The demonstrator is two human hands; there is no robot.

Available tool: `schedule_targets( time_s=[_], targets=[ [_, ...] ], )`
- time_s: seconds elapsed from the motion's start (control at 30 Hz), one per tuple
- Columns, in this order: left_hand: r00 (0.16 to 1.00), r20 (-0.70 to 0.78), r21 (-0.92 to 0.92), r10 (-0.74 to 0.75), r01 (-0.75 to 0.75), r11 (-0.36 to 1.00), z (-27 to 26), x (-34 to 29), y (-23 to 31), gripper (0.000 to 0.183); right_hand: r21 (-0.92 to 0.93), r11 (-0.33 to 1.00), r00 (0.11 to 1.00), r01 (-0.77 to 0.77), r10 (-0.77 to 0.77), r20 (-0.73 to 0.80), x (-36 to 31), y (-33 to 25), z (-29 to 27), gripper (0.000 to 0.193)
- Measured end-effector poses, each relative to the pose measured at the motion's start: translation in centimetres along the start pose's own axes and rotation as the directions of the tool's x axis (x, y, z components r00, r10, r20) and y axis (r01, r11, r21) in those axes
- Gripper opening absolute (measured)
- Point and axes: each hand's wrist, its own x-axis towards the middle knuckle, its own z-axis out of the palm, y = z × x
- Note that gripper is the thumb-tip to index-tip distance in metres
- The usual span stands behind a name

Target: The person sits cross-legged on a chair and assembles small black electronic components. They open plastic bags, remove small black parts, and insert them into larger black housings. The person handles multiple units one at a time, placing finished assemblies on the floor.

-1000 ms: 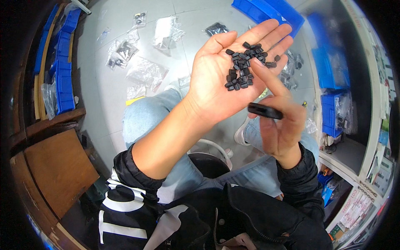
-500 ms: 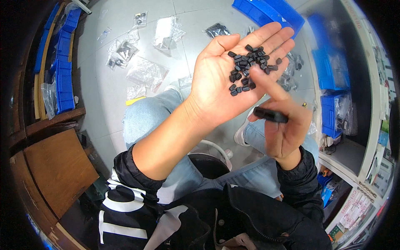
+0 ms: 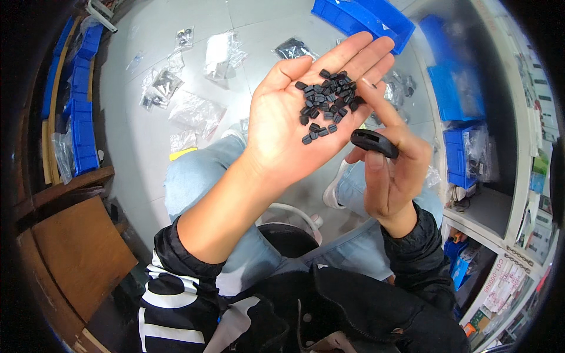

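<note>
My left hand (image 3: 282, 126) lies palm up with its fingers stretched out. On its palm and finger bases rests a loose heap of small black ridged pieces (image 3: 323, 97), several of them strewn toward the heel. At the right edge of that palm is my right hand (image 3: 397, 167), its thumb and bent fingers closed on a black rounded part with a slot in it (image 3: 374, 143). The right index finger reaches out to the edge of the heap; whether its tip touches a piece, I cannot tell.
Clear plastic bags (image 3: 197, 112) and bags of small parts (image 3: 160, 88) lie on the grey floor ahead. A blue bin (image 3: 365, 23) stands beyond my fingertips. Shelves with blue bins (image 3: 462, 156) flank the right, more blue bins (image 3: 82, 135) the left. A wooden board (image 3: 85, 241) is at lower left.
Both hands have shifted slightly left in the picture. My right index finger has drawn back from the middle of the heap to its right edge. The slotted part has turned slightly.
</note>
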Motion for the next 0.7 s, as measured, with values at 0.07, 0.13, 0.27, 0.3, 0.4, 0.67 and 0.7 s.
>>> schedule_targets(
  time_s=[0.07,0.13,0.27,0.3,0.4,0.67,0.7],
  targets=[
    [0.999,0.043,0.006,-0.003,0.002,1.000,-0.1,0.0,0.0,0.058,0.030,0.999,1.000,-0.016,0.015,0.016,0.0,0.2,0.3,0.025],
    [0.998,0.058,0.010,-0.004,0.004,1.000,-0.2,0.0,0.0,0.059,0.049,0.996,0.997,0.076,-0.077,0.015,0.0,0.5,0.8,0.026],
    [0.999,0.038,-0.001,0.009,-0.009,1.000,-0.2,0.0,0.0,0.058,-0.016,0.989,0.989,0.145,-0.145,-0.027,0.4,1.0,0.2,0.027],
    [0.999,0.044,-0.023,0.013,-0.012,1.000,-0.2,0.0,0.0,0.058,-0.048,0.992,0.991,0.119,-0.121,-0.050,0.4,1.0,-0.3,0.025],
    [0.999,0.034,-0.018,-0.002,0.003,1.000,-0.1,-0.1,0.1,0.057,0.052,0.994,0.990,0.096,-0.090,-0.107,0.5,1.2,-1.1,0.019],
    [1.000,0.030,-0.034,0.009,-0.008,0.999,-0.1,-0.1,0.1,0.057,0.009,0.991,0.990,0.137,-0.136,-0.045,0.3,1.3,-0.7,0.019],
    [1.000,0.028,-0.047,0.006,-0.004,0.999,-0.1,0.0,0.1,0.057,0.043,0.991,0.989,0.127,-0.123,-0.080,0.3,1.3,-0.7,0.019]
  ],
)
